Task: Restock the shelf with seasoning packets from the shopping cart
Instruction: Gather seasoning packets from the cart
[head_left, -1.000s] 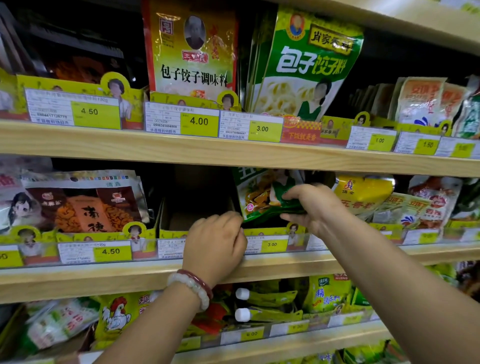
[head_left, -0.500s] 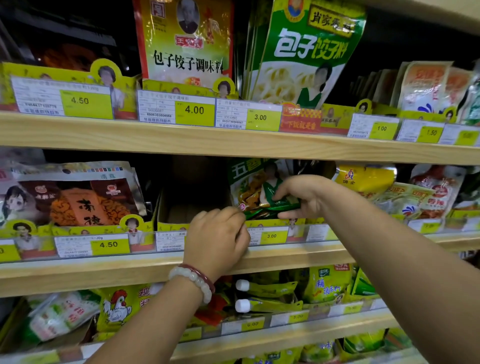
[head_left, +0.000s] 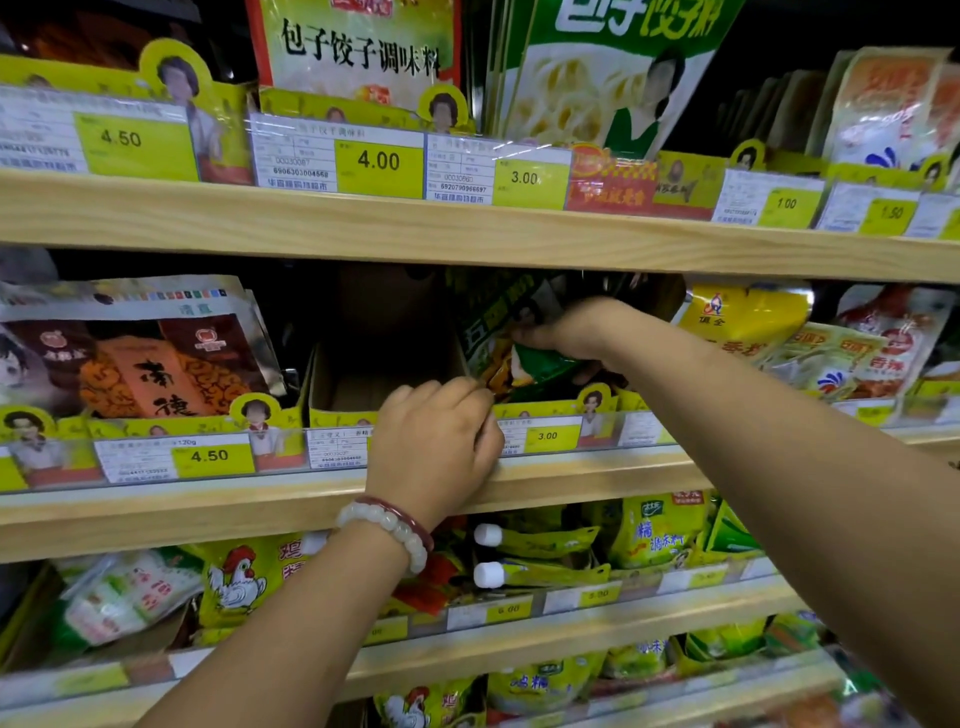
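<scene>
Since a second ago, the right hand (head_left: 576, 332) has pushed the green packet (head_left: 519, 348) deeper and higher into its slot on the middle shelf (head_left: 208, 512), so the packet's top now sits in shadow under the shelf above. Its fingers are clamped on the packet's upper part, thumb below, holding it tilted inside the cardboard tray (head_left: 550, 408), behind the 3.00 tag (head_left: 548, 435). The left hand (head_left: 434, 441) is curled over the tray's front edge, knuckles toward the camera; what its fingertips press cannot be made out, though it seems to steady the tray. To seat the packet well, I would slide it back until its bottom edge drops behind the tray's lip, stand it face forward, and let go only once it stays upright. Left of it, the neighbouring tray (head_left: 353, 384) looks nearly bare.
</scene>
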